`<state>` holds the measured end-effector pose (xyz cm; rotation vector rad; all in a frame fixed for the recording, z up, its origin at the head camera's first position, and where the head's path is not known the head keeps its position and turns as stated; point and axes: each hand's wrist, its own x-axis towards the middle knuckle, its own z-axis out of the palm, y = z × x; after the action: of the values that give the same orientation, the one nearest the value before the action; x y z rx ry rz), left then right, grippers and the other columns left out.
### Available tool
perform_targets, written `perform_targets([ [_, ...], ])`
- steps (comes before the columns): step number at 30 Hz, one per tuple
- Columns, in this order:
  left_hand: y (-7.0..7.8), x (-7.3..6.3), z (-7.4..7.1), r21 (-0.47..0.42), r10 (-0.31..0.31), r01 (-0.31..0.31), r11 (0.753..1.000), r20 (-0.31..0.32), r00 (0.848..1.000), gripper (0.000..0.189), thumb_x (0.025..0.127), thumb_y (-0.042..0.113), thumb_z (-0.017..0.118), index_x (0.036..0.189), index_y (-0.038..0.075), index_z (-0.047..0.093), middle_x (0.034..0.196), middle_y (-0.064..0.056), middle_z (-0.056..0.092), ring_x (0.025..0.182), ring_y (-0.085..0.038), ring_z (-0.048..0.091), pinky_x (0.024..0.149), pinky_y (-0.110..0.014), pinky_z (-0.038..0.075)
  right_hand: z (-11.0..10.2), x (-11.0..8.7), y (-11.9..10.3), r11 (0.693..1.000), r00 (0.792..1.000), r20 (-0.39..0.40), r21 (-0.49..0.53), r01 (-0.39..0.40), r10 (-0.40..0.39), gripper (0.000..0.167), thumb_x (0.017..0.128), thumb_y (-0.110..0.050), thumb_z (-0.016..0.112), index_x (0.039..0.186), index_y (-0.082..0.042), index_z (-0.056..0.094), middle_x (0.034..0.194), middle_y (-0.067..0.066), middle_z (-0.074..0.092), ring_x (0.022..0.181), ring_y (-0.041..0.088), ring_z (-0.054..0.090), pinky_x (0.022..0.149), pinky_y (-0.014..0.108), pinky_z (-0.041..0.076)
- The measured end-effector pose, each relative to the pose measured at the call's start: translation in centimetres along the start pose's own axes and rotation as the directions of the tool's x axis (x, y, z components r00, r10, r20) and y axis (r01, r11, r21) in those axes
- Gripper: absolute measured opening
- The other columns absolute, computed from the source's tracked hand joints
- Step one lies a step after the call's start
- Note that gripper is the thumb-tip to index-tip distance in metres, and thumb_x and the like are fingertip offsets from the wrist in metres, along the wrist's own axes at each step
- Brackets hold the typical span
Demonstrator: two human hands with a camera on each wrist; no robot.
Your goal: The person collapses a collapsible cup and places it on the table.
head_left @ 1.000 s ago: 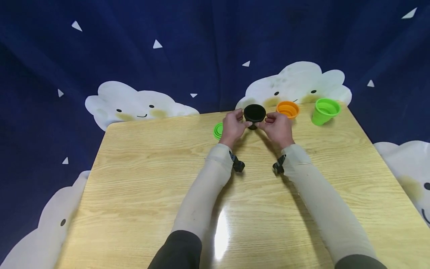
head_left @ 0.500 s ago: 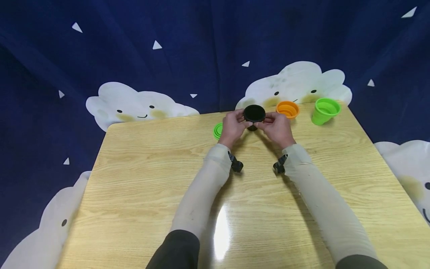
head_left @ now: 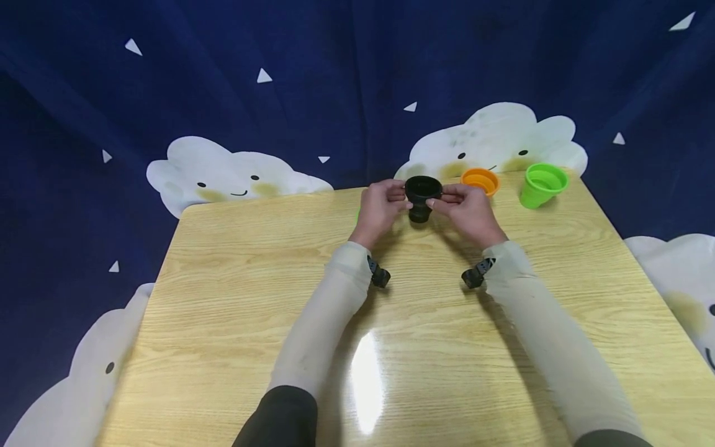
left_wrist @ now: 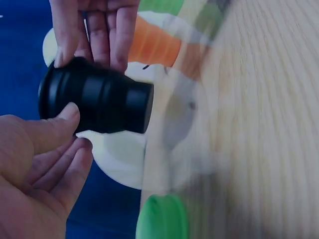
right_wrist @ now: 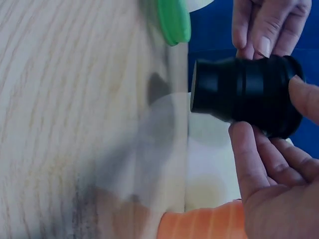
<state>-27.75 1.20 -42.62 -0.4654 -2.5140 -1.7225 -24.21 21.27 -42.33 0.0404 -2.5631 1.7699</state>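
Observation:
Between my two hands is a black collapsible cup (head_left: 420,200), raised off the table with its mouth up. Its ridged wall is drawn out, widest at the rim, as the left wrist view shows of the cup (left_wrist: 99,97). My left hand (head_left: 381,208) holds one side, thumb on the front and fingers behind. On the opposite side my right hand (head_left: 470,211) pinches the cup the same way. A green collapsed cup or lid (left_wrist: 163,219) lies left of the black cup, mostly covered by my left hand in the head view.
Right of the black cup stands an orange collapsible cup (head_left: 480,180), partly behind my right hand. A tall green cup (head_left: 542,185) is near the far right corner of the wooden table (head_left: 240,298). A blue curtain (head_left: 357,81) hangs along the back edge.
The black cup's lower part shows more below the rim, and it looks longer. Both hands have shifted slightly apart at the wrists. My left hand now covers more of the flat green piece.

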Motion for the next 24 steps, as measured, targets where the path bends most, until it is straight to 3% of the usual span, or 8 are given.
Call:
perform_targets([
  [4,0.2,-0.4,-1.2,0.085,0.076,-0.078,0.993,0.03,0.997,0.037,0.083,0.003,0.082,0.118,-0.001,0.072,0.101,-0.015,0.075,0.089,-0.018,0.073,0.076,-0.019,0.057,-0.6,-0.2,-0.5,0.999,0.999,0.04,0.03,-0.031,0.03,0.053,0.091,-0.03,0.078,0.129,0.003,0.062,0.115,0.019,0.068,0.097,0.02,0.069,0.081,0.025,0.057],
  [8,0.6,-0.7,-2.2,0.215,0.207,-0.209,0.954,0.03,0.978,0.036,0.081,0.013,0.085,0.113,0.001,0.075,0.097,-0.011,0.076,0.084,-0.016,0.073,0.074,-0.023,0.058,-0.7,-0.3,-1.0,0.987,0.996,0.077,0.153,-0.046,0.035,0.047,0.092,-0.019,0.076,0.125,0.009,0.059,0.109,0.018,0.069,0.086,0.015,0.072,0.077,0.023,0.058],
  [12,1.0,-1.0,-2.9,0.309,0.361,-0.359,0.881,0.054,0.931,0.04,0.079,0.017,0.086,0.115,0.003,0.075,0.106,-0.012,0.074,0.095,-0.021,0.071,0.084,-0.028,0.057,-0.7,-0.5,-1.3,0.961,0.994,0.11,0.273,-0.038,0.008,0.043,0.092,-0.007,0.074,0.125,0.015,0.056,0.101,0.012,0.07,0.079,0.016,0.073,0.074,0.027,0.06],
  [16,1.4,-1.2,-3.4,0.37,0.464,-0.49,0.789,0.165,0.871,0.04,0.083,0.017,0.081,0.121,0.007,0.074,0.124,-0.014,0.068,0.117,-0.025,0.064,0.101,-0.025,0.048,-0.7,-0.6,-1.4,0.951,0.991,0.132,0.308,-0.023,-0.018,0.041,0.092,-0.005,0.074,0.122,0.016,0.057,0.098,0.01,0.071,0.078,0.019,0.073,0.073,0.028,0.06],
  [18,1.5,-1.3,-3.5,0.378,0.486,-0.53,0.759,0.214,0.848,0.037,0.086,0.016,0.079,0.122,0.008,0.074,0.128,-0.015,0.066,0.122,-0.026,0.061,0.105,-0.025,0.044,-0.8,-0.6,-1.4,0.952,0.99,0.139,0.305,-0.018,-0.025,0.041,0.091,-0.006,0.075,0.121,0.016,0.059,0.098,0.01,0.072,0.079,0.019,0.073,0.073,0.029,0.06],
  [20,1.6,-1.4,-3.7,0.381,0.495,-0.55,0.743,0.24,0.835,0.034,0.087,0.015,0.078,0.12,0.007,0.075,0.128,-0.015,0.066,0.124,-0.025,0.06,0.106,-0.024,0.042,-0.8,-0.6,-1.4,0.96,0.99,0.139,0.278,-0.012,-0.028,0.04,0.091,-0.008,0.076,0.12,0.014,0.06,0.099,0.009,0.072,0.081,0.02,0.073,0.074,0.029,0.06],
  [24,1.6,-1.6,-3.9,0.39,0.507,-0.563,0.728,0.246,0.826,0.03,0.087,0.016,0.078,0.115,0.006,0.076,0.125,-0.013,0.068,0.121,-0.024,0.061,0.106,-0.023,0.042,-0.7,-0.6,-1.6,0.984,0.992,0.12,0.178,0.013,-0.035,0.042,0.091,-0.016,0.077,0.123,0.008,0.063,0.107,0.011,0.071,0.088,0.019,0.072,0.079,0.028,0.059],
])
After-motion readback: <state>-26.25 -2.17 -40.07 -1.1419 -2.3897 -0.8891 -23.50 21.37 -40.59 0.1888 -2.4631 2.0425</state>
